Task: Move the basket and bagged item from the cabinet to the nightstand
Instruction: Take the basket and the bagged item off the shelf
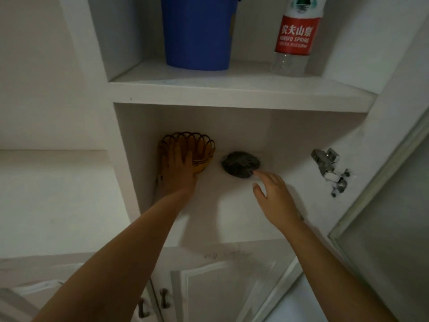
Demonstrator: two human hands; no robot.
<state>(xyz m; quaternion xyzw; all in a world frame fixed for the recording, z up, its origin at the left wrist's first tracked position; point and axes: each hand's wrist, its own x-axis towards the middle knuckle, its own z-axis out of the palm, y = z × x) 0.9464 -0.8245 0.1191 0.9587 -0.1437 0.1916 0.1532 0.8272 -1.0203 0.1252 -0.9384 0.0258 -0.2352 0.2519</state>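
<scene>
In the lower compartment of the white cabinet [232, 95], at the middle of the frame, the woven basket [203, 152] sits at the left, close to the side wall. The dark, round bagged item [240, 163] lies just to its right, apart from it. The left hand [177, 173] rests on the basket's near rim, back up, its fingers fairly straight and reaching over the rim into the bowl. The right hand [274, 194] is open and relaxed, thumb spread. Its fingertips are at the near right edge of the bagged item, touching it or just beside it. Both forearms rise from the bottom of the frame. On the shelf above stand a blue bin [197, 31] and a water bottle [294, 36].
</scene>
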